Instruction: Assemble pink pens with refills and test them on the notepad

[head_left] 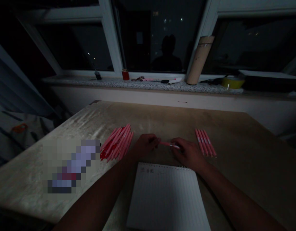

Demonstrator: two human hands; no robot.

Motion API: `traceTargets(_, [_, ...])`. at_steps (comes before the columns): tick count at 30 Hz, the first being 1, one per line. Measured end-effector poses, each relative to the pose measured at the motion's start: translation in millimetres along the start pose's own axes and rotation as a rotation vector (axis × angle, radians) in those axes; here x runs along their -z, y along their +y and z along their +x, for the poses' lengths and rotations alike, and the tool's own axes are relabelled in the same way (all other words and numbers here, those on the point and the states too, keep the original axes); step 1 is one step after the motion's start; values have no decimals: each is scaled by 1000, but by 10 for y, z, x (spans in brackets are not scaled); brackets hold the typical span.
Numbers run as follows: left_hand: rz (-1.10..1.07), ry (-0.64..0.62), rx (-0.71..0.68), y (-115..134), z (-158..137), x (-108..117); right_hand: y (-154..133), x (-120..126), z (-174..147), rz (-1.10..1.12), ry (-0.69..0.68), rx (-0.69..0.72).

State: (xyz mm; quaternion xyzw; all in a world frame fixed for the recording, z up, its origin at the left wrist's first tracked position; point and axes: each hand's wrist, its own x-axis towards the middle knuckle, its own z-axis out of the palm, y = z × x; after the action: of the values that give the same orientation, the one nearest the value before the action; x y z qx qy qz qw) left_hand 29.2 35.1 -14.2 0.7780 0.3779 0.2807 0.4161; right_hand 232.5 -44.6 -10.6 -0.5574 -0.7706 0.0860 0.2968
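Observation:
A pink pen (166,143) lies crosswise between my two hands, just above the top of a lined spiral notebook (167,199) with some writing in its upper left corner. My left hand (146,142) pinches one end of the pen. Fingers of my right hand (186,150) are closed round its other end, where a pale label shows. Left of my hands lies a loose pile of pink pens (119,142), with some red among them. To the right, several pink pens (205,142) are laid side by side in a row.
A pixelated, blurred-out object (74,166) is on the table's left part. Along the windowsill stand a tall cardboard-coloured tube (199,61), a small red jar (125,74) and a yellow roll (232,82). The room is dim.

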Motion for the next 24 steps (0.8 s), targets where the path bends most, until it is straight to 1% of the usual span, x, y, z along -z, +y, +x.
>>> traceTargets(3, [-14,-6,5,-9,2,3,4,-2,1,-20,-2,-16])
traceTargets(11, [-27,2,-9,-5,5,20,38,9,-1,-17,-4,46])
traceTargets(17, [-57,-5,-4,-38,16,19,47,9,5,-57,11,18])
traceTargets(24, [-183,16,31,-111,40,47,26,54,11,-80,11,-17])
